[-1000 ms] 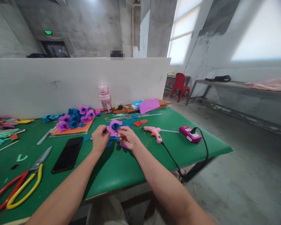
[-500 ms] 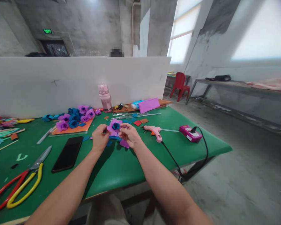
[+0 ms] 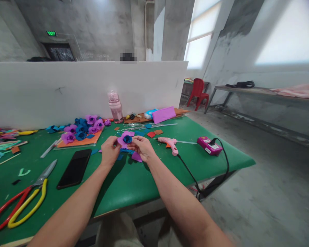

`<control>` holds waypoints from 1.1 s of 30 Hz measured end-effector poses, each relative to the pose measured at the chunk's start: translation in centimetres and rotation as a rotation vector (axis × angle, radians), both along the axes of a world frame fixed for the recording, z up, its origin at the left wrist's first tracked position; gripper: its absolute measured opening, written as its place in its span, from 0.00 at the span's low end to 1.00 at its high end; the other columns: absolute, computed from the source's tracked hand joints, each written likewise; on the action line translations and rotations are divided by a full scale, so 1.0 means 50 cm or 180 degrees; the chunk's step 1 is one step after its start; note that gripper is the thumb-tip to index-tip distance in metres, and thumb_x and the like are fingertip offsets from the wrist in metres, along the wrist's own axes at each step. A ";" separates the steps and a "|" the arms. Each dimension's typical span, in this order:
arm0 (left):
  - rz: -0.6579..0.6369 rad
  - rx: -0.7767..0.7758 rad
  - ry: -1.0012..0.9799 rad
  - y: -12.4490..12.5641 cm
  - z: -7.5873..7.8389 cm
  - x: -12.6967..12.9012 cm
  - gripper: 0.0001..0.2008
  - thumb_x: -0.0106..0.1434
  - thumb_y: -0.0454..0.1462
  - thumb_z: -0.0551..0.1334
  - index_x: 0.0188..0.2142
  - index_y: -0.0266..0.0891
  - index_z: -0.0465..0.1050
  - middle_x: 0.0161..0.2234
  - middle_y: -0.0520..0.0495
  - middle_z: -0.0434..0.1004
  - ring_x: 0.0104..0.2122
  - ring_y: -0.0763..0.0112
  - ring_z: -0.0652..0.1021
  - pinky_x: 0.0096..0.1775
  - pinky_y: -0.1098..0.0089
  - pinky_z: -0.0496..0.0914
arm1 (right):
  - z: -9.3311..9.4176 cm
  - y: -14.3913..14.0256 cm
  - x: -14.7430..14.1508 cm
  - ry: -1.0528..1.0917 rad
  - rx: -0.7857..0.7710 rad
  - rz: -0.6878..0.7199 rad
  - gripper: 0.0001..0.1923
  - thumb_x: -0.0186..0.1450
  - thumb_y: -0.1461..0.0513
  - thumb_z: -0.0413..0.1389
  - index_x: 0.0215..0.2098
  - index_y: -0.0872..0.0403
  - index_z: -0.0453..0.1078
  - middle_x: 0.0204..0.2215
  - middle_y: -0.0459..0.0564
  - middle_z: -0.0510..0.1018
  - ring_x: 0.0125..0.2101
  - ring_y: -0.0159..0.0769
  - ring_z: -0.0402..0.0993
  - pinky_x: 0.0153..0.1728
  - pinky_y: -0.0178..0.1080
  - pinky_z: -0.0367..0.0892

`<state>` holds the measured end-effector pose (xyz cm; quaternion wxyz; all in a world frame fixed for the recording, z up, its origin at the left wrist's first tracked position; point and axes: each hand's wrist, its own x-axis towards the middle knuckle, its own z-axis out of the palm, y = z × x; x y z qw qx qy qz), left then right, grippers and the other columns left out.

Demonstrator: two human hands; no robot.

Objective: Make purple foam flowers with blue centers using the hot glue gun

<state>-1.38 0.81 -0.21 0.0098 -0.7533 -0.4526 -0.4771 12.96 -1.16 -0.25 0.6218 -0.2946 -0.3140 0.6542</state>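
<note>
Between my hands is a handmade flower (image 3: 127, 138) with purple outer petals and a dark blue rolled centre, held a little above the table. My left hand (image 3: 110, 150) pinches its left edge. On the other side, the fingertips of my right hand (image 3: 143, 147) are closed on the right petals. Cut blue pieces and a purple petal piece (image 3: 137, 157) lie on the table below and around the flower. A pink glue gun (image 3: 170, 144) rests to the right of my right hand, with a clear glue stick in its back end.
Finished purple and blue flowers (image 3: 81, 132) lie on an orange sheet at the back left. A black phone (image 3: 74, 168) and big scissors (image 3: 28, 195) are left of my arm. A pink bottle (image 3: 115, 107) stands before the white partition (image 3: 84, 89). The glue gun's cable runs to a purple power box (image 3: 209, 146).
Both hands keep their hold on the flower. The flower has tilted slightly, and the fingers of my right hand have shifted a little at its right edge.
</note>
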 end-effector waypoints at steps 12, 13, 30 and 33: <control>0.0021 -0.0027 0.0045 0.003 -0.004 0.000 0.05 0.53 0.32 0.55 0.22 0.39 0.64 0.21 0.53 0.64 0.23 0.74 0.66 0.28 0.74 0.60 | 0.009 -0.005 0.002 -0.0156 -0.0196 -0.0132 0.12 0.53 0.61 0.62 0.23 0.56 0.62 0.13 0.43 0.72 0.15 0.29 0.72 0.15 0.26 0.68; 0.0021 -0.0040 0.0052 0.003 -0.004 0.000 0.05 0.53 0.33 0.55 0.22 0.39 0.64 0.21 0.53 0.64 0.23 0.74 0.66 0.29 0.74 0.61 | 0.009 -0.005 0.002 -0.0174 -0.0175 -0.0133 0.11 0.52 0.61 0.62 0.24 0.56 0.63 0.13 0.43 0.72 0.15 0.29 0.72 0.15 0.26 0.68; -0.0074 -0.0151 -0.0005 0.006 -0.005 0.001 0.05 0.53 0.33 0.55 0.22 0.39 0.66 0.22 0.51 0.68 0.25 0.73 0.68 0.29 0.74 0.62 | 0.008 -0.007 -0.003 -0.0674 0.0012 -0.0355 0.08 0.52 0.60 0.60 0.23 0.55 0.65 0.13 0.41 0.71 0.14 0.28 0.70 0.13 0.28 0.66; -0.0073 -0.0148 -0.0027 0.006 -0.007 0.001 0.05 0.54 0.33 0.55 0.23 0.39 0.66 0.22 0.52 0.68 0.24 0.73 0.68 0.29 0.74 0.62 | 0.008 -0.007 -0.001 -0.0702 -0.0099 -0.0322 0.10 0.51 0.59 0.61 0.23 0.56 0.66 0.14 0.41 0.71 0.14 0.26 0.69 0.12 0.26 0.64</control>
